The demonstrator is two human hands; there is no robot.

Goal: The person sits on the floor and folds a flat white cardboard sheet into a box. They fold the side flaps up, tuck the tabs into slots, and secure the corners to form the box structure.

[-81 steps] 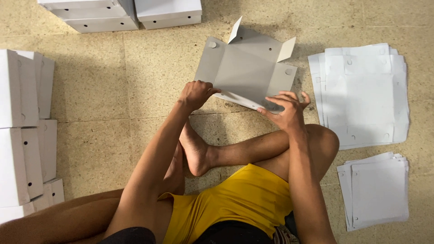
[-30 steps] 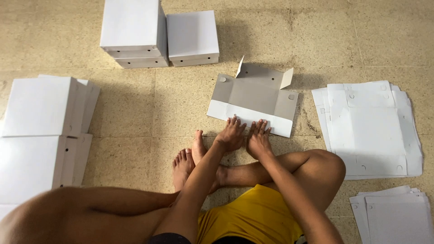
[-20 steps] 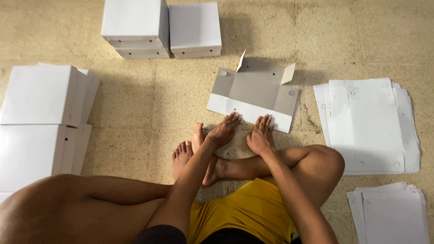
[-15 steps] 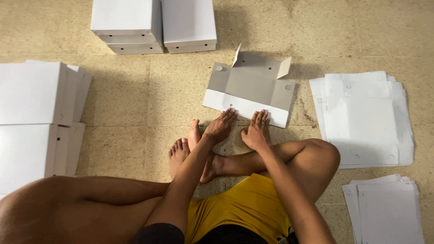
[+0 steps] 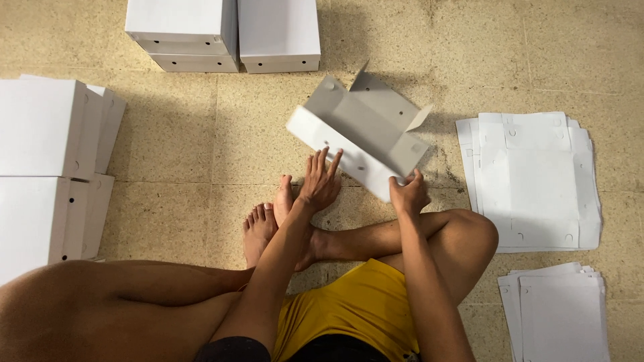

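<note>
Just in front of the crossed shins, the right hand (image 5: 408,194) is pinched on the near corner of a half-folded white cardboard box blank (image 5: 359,134), while the left hand (image 5: 320,182), fingers spread, lies flat against its front wall. The blank's long axis slants from far-left to near-right, tilted off the speckled tile floor (image 5: 168,154). Its folded-up tray looks empty, with a stack of flat white cardboard sheets (image 5: 530,181) to the right.
</note>
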